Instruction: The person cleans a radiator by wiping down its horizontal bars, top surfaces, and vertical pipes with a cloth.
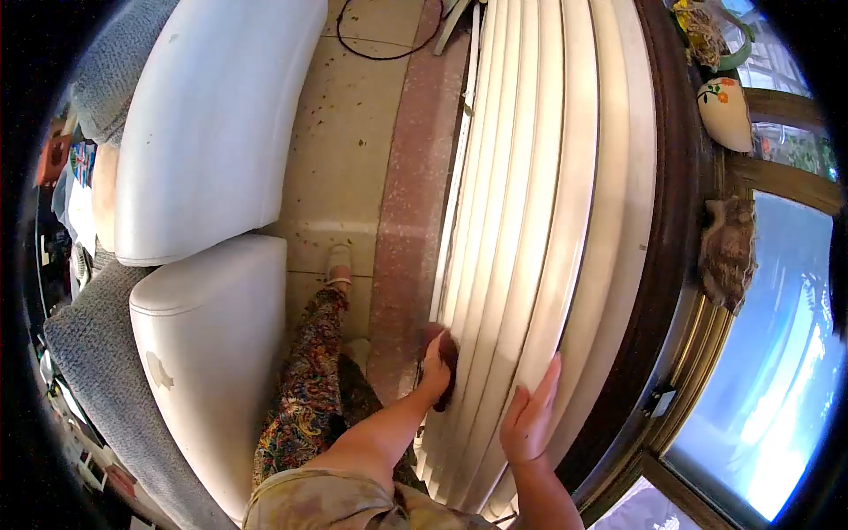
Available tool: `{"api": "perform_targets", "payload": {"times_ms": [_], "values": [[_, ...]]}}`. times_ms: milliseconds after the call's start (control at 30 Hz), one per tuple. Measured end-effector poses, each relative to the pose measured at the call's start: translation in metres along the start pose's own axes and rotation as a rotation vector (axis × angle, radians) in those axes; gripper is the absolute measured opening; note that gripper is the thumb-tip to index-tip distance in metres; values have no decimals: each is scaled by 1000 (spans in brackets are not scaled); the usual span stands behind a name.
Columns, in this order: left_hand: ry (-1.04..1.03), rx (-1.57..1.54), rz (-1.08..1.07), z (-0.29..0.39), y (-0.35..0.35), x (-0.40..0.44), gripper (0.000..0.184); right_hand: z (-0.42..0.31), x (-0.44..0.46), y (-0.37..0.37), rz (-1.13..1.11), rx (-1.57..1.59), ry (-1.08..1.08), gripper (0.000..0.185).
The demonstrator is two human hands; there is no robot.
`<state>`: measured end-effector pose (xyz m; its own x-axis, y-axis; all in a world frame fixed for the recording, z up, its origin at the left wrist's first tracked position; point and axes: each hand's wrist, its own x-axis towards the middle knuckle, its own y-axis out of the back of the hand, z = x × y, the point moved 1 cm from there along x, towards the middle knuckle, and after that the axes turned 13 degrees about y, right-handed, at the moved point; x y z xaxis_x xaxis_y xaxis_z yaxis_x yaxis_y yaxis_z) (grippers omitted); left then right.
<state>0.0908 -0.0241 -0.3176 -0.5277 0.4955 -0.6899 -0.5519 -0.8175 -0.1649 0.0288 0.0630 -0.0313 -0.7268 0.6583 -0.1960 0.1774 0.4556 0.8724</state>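
Observation:
A dark red cloth (448, 362) is in my left hand (435, 371), whose fingers press it to the lower edge of a long, cream-white slatted panel (539, 177). The panel resembles a radiator with long parallel bars; its exact kind is unclear. Farther up the same panel, my right hand (530, 415) lies with fingers stretched out along one of the bars, holding nothing. Part of the cloth is hidden behind my left fingers.
White padded sofa parts (212, 132) and grey-blue upholstery (115, 380) stand on the left. A tiled floor (340, 159) with scattered specks runs between. A dark ledge (671, 177) carries a shell-like object (729, 252) and a flowered pot (726, 113) beside the window (760, 380). A black cable loop (389, 58) lies ahead.

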Motion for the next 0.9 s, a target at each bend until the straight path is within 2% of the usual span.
{"api": "perform_targets", "payload": {"times_ms": [100, 167, 233, 267, 367, 400, 433, 500, 567, 600, 633, 700, 767, 800, 833, 867, 900], "values": [[73, 183, 81, 41, 2, 14, 41, 2, -2, -1, 5, 13, -4, 54], [-215, 133, 88, 40, 0, 50, 39, 7, -4, -3, 11, -5, 21, 55], [-126, 51, 88, 12, -19, 119, 40, 9, -6, -3, 19, -26, 42, 55], [-126, 54, 85, 28, -16, 136, 40, 9, -6, -3, 10, -11, 38, 55], [55, -38, -173, 119, -5, 171, 45, 8, -3, -1, -27, 4, -9, 56], [190, -110, -214, 149, -6, 176, 45, 7, -4, 0, -60, 8, -55, 57], [228, -89, -129, 181, -8, 178, 38, 6, -5, -1, -61, 7, -61, 57], [328, -112, -157, 206, -10, 209, 38, 8, -6, -2, -71, 37, -130, 58], [102, -136, -230, 215, -14, 237, 38, 9, -7, -2, -73, 34, -126, 58], [91, -128, -235, 217, -17, 246, 38, 9, -7, -1, -74, 33, -116, 59], [96, -121, -236, 220, -18, 241, 38, 9, -8, -1, -74, 38, -123, 59], [415, -219, -234, 231, -18, 220, 61, 8, -8, -3, -48, 33, -93, 60], [452, -118, -98, 203, -18, 201, 71, 10, -9, -4, -45, 66, -102, 60], [821, -195, -172, 209, -14, 184, 69, 11, -9, -4, -51, 89, -107, 61], [459, -207, -109, 193, -20, 170, 68, 12, -8, -3, -36, 101, -105, 61], [720, -270, -84, 198, -14, 148, 72, 13, -7, -2, -53, 83, -90, 61], [570, -304, -108, 177, -17, 137, 72, 13, -7, -1, -67, 66, -79, 62]]}}
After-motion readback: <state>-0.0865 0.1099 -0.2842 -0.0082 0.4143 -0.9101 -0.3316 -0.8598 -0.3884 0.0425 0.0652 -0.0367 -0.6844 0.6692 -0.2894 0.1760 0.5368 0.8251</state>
